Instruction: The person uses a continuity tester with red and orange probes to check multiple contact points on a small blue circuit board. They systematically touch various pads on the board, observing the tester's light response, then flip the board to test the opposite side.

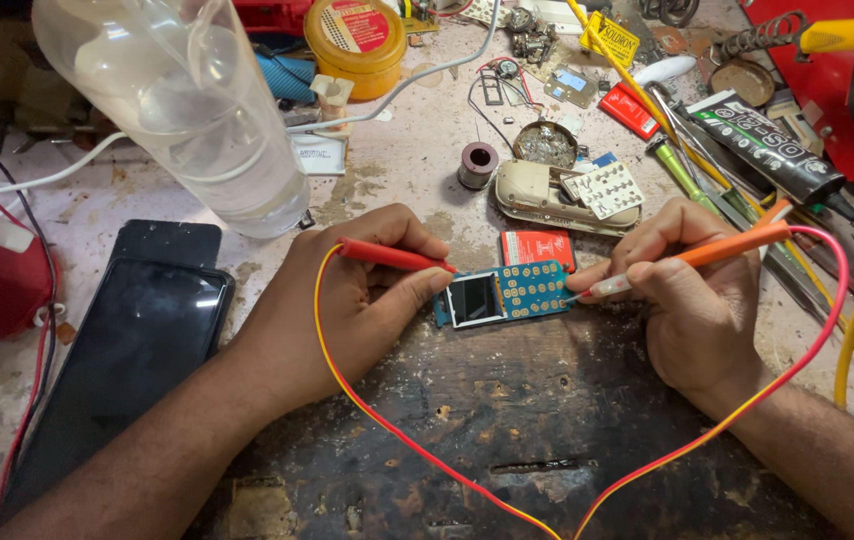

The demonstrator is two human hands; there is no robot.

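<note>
A dark smartphone (137,340) lies at left on the cluttered tabletop (507,420). The left hand (347,290), fingers closed on a red probe (392,257), touches a blue phone circuit board (502,294) at centre; the right hand (692,290) pinches an orange probe (717,252) against the board's right edge.

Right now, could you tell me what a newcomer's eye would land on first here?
At centre, the left hand and right hand each press a red probe to a blue circuit board, their wires looping toward the camera. A dark phone lies left, a clear plastic bottle behind it.
</note>
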